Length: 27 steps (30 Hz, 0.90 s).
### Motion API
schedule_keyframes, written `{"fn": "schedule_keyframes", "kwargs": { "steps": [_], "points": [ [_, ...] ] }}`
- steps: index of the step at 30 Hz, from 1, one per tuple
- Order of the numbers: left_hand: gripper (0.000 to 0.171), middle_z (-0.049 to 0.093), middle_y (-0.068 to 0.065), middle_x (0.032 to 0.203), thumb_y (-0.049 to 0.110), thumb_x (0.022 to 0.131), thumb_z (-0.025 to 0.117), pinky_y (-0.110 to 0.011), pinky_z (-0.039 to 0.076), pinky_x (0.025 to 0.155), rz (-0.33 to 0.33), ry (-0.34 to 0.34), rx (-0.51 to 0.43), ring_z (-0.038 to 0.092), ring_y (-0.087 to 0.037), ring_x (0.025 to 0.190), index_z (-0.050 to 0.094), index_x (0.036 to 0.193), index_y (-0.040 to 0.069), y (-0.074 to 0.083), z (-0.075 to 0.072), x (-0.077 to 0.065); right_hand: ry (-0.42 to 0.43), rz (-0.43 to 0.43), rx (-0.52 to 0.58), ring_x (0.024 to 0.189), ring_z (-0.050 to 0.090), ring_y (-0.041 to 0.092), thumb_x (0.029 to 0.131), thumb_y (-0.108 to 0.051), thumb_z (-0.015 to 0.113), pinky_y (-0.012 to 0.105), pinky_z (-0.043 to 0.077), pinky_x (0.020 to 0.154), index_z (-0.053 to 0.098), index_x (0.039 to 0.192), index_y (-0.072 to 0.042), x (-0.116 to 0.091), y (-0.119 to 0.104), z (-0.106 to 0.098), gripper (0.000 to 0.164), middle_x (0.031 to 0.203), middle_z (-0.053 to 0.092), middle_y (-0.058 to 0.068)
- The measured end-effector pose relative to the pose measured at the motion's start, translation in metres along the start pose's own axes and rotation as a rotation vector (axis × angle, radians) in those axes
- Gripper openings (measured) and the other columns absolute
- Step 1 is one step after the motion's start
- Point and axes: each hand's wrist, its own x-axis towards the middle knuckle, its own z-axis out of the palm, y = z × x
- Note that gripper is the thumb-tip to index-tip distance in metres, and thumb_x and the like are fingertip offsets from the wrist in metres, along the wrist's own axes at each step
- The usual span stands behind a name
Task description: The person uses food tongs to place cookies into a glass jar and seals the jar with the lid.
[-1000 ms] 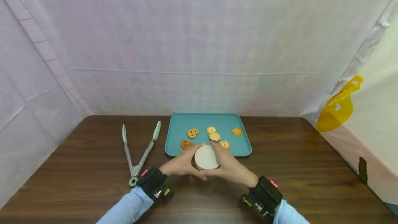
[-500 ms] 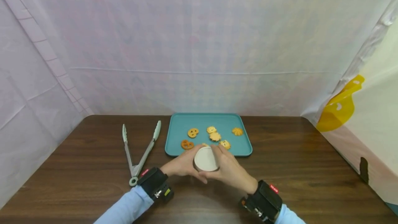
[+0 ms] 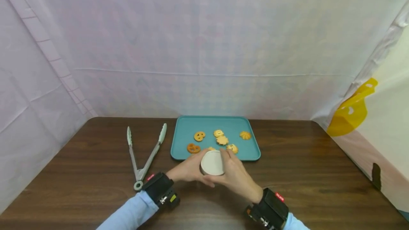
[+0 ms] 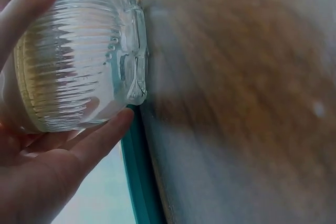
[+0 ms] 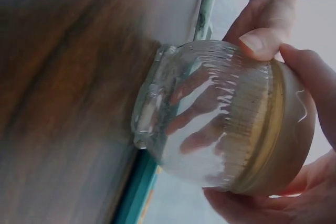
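Note:
A ribbed clear glass jar point(image 5: 205, 108) with a cream-white lid point(image 3: 212, 163) stands on the table in front of the tray. My left hand point(image 3: 189, 169) grips the glass body from the left; its fingers show through the glass in the right wrist view. From the right, my right hand point(image 3: 237, 176) holds the lid's rim between thumb and fingers. Both thumbs meet on the near side of the jar. In the left wrist view the jar's thick foot point(image 4: 137, 51) is right at the tabletop, and the glass shows no contents.
Just behind the jar is a teal tray point(image 3: 183, 125) with several cookies, among them a pretzel point(image 3: 193, 148) and a flower-shaped one point(image 3: 245, 135). Spread tongs point(image 3: 139, 173) lie on the brown wooden table point(image 3: 306, 173) left of the left wrist. Pale cloth point(image 3: 204, 45) hangs behind.
My right hand has turned slightly at the lid, its wrist shifting a little left and nearer to me. The left hand keeps its hold on the jar, and the tray things stay put.

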Motion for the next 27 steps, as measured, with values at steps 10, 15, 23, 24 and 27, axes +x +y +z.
{"fn": "schedule_keyframes", "kwargs": {
  "steps": [10,15,23,24,27],
  "points": [
    [0.089,0.055,-0.005,0.115,0.034,0.054,0.085,-0.035,0.043,0.084,-0.013,0.030,0.086,0.052,-0.020,0.102,0.041,0.127,0.009,-0.003,0.000,0.003,0.059,-0.114,0.047,0.070,0.055,0.010,0.064,-0.052,0.072,0.017,0.043,0.055,0.057,0.100,-0.004,0.003,0.010,0.001,0.062,0.086,0.059,0.001],
    [0.090,0.054,-0.004,0.115,0.035,0.053,0.085,-0.036,0.043,0.083,-0.010,0.028,0.108,0.052,-0.020,0.102,0.041,0.127,0.009,-0.003,-0.001,0.004,0.036,-0.093,0.079,0.075,0.058,0.014,0.065,-0.053,0.071,0.019,0.044,0.057,0.057,0.105,-0.003,0.003,0.012,0.001,0.066,0.095,0.062,0.004],
    [0.088,0.055,-0.003,0.112,0.035,0.052,0.085,-0.032,0.043,0.081,0.006,0.039,0.128,0.053,-0.019,0.099,0.043,0.125,0.010,-0.004,-0.001,0.004,0.032,-0.105,0.079,0.079,0.058,0.014,0.061,-0.054,0.073,0.020,0.045,0.060,0.057,0.110,-0.004,0.004,0.017,0.001,0.071,0.100,0.063,0.006],
    [0.088,0.055,-0.002,0.112,0.035,0.052,0.085,-0.032,0.043,0.081,0.008,0.039,0.125,0.053,-0.018,0.099,0.043,0.125,0.010,-0.004,-0.001,0.004,0.027,-0.107,0.083,0.080,0.059,0.015,0.061,-0.054,0.073,0.021,0.046,0.061,0.057,0.110,-0.003,0.004,0.018,0.001,0.072,0.101,0.063,0.007],
    [0.087,0.055,-0.002,0.111,0.035,0.052,0.085,-0.032,0.043,0.081,0.013,0.038,0.135,0.052,-0.018,0.098,0.044,0.125,0.011,-0.005,-0.002,0.004,-0.007,-0.113,0.120,0.085,0.060,0.018,0.061,-0.052,0.074,0.023,0.047,0.064,0.056,0.113,-0.002,0.004,0.022,0.000,0.074,0.105,0.062,0.009]
  ]
}}
